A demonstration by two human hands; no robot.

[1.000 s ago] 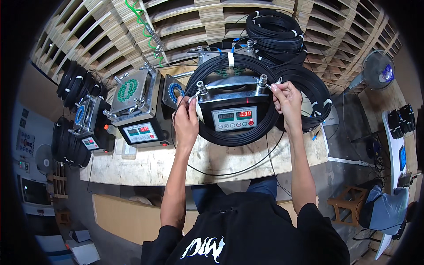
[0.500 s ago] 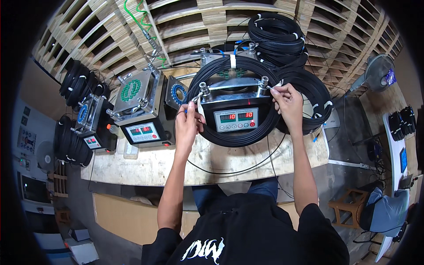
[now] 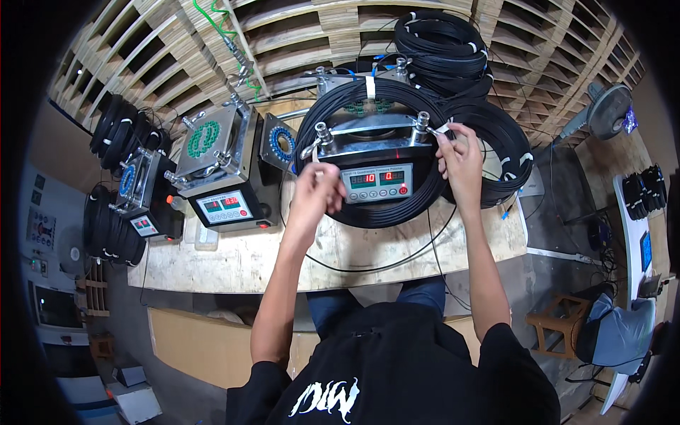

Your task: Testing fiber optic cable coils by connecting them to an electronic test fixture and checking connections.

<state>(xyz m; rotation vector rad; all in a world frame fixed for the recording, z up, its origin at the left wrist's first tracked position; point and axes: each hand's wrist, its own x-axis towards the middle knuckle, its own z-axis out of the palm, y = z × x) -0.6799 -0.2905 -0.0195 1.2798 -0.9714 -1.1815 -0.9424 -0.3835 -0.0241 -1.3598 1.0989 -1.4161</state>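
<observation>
A large coil of black cable (image 3: pixel 375 217) rests around the front of a pressing machine with a digital panel (image 3: pixel 377 185). A white band (image 3: pixel 370 88) wraps the coil at its top. My right hand (image 3: pixel 464 157) is at the coil's right side, thumb and forefinger pinched on a white tie (image 3: pixel 443 128) beside the right metal post (image 3: pixel 422 122). In front of the panel's left edge is my left hand (image 3: pixel 317 195), fingers bent and smeared by motion. Above it, a white strip (image 3: pixel 316 151) hangs at the coil near the left metal post (image 3: pixel 322 132).
Two more machines, one with a green ring plate (image 3: pixel 205 139) and one with a blue ring (image 3: pixel 128 180), stand on the left of the wooden table (image 3: pixel 248 258). Black coils (image 3: pixel 443 53) are stacked behind at right. A loose cable loop (image 3: pixel 354 270) crosses the table's front.
My left hand has left the white strip at the coil's left and moved right, toward the panel. My right hand stays by the right post. The panel's right reading has changed.
</observation>
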